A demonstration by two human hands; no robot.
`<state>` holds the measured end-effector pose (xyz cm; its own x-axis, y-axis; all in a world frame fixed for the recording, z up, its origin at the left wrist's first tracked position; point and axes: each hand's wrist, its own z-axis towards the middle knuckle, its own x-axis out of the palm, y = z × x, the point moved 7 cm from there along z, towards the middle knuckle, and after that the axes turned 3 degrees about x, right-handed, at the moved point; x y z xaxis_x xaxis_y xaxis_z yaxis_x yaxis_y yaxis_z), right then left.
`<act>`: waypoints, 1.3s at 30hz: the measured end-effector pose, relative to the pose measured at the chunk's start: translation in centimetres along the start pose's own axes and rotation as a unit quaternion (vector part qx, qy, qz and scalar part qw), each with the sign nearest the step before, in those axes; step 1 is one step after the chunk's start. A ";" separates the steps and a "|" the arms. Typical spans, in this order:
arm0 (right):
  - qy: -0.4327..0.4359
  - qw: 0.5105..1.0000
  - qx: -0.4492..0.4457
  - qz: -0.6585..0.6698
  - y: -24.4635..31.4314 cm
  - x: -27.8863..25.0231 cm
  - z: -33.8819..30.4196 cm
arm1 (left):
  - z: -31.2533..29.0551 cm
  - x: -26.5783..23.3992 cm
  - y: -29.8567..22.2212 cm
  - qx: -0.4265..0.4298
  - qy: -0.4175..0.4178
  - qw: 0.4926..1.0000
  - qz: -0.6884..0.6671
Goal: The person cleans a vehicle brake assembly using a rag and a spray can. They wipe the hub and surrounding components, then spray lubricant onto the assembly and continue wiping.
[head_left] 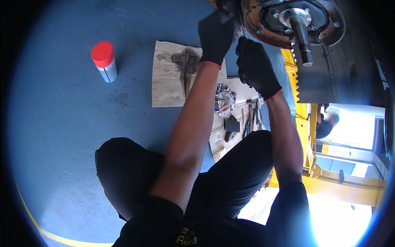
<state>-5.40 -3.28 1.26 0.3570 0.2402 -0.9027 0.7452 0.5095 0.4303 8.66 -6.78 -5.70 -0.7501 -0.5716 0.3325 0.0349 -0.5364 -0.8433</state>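
Observation:
Both my hands wear black gloves with red cuffs and reach up to the left edge of a round, rust-brown flange (275, 38) with bolts. A grey metal shaft (301, 35) sticks out of its middle. My left hand (217, 37) is smeared by motion beside a dark part at the top edge, and its fingers do not show clearly. Just below and to the right, my right hand (256, 64) is closed with its fingers curled. Something thin runs upward from its top, but I cannot make out what it is.
A spray can (105, 61) with a red cap stands on the blue floor (61, 123). Oil-stained cardboard (166, 78) lies below my hands, with a crumpled rag (225, 101) and several hand tools (250, 117) nearby. A yellow machine frame (302, 119) rises at right; another person (325, 126) is beyond it.

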 end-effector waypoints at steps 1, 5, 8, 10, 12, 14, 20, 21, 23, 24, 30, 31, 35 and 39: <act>-0.006 0.993 -0.049 -0.109 -2.1 0.3 -0.5 | -0.8 1.3 0.5 -0.034 0.000 0.997 -0.071; 0.049 0.949 -0.011 -0.311 -6.5 -0.2 -1.1 | -0.7 3.4 1.4 -0.115 0.107 0.987 -0.017; 0.037 0.961 0.013 -0.275 -6.4 -0.2 -1.7 | -0.8 3.3 0.9 -0.114 0.115 0.986 0.027; 0.035 0.987 0.085 -0.135 -4.5 -0.2 -1.5 | -0.4 2.4 0.2 -0.060 0.063 0.995 0.049; 0.050 0.975 0.189 0.105 1.3 0.0 -0.2 | 1.1 0.8 0.0 0.046 -0.028 0.996 0.069; 0.035 0.921 0.238 0.307 5.0 0.4 0.6 | 2.8 -0.5 -0.9 0.115 -0.079 0.984 0.112; 0.037 0.920 0.171 0.349 5.6 -0.8 0.7 | 4.6 -2.9 -7.0 0.166 -0.029 0.986 0.012; 0.051 0.935 0.138 0.322 4.3 -0.5 0.9 | 3.7 -2.4 -5.6 0.128 -0.042 0.991 0.016; -0.021 0.999 0.006 0.041 1.6 -0.4 1.4 | 1.8 -0.3 -3.4 0.125 -0.034 0.988 0.087; -0.041 0.998 -0.035 -0.043 -0.3 -0.3 0.4 | 0.3 1.2 -2.5 0.158 -0.011 0.975 0.153; -0.036 0.952 0.303 -0.022 -6.8 -3.1 -3.1 | -5.2 7.9 2.0 -0.022 0.077 0.996 -0.041; -0.036 0.950 0.310 -0.001 -6.5 -2.8 -3.1 | -4.7 7.9 2.0 -0.021 0.085 0.996 -0.023; -0.024 0.907 0.354 0.226 -5.3 -0.8 -3.1 | -3.0 6.2 2.2 -0.033 0.066 0.996 -0.040; -0.022 0.893 0.280 0.351 2.3 1.1 -0.1 | 0.7 0.8 1.1 0.052 -0.064 0.992 0.092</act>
<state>-3.34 -1.72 1.30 0.8593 0.2995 -0.4146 0.4899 -0.2492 0.8354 8.53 -8.27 -6.07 -0.6349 -0.7363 0.2340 0.2367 -0.4737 -0.8483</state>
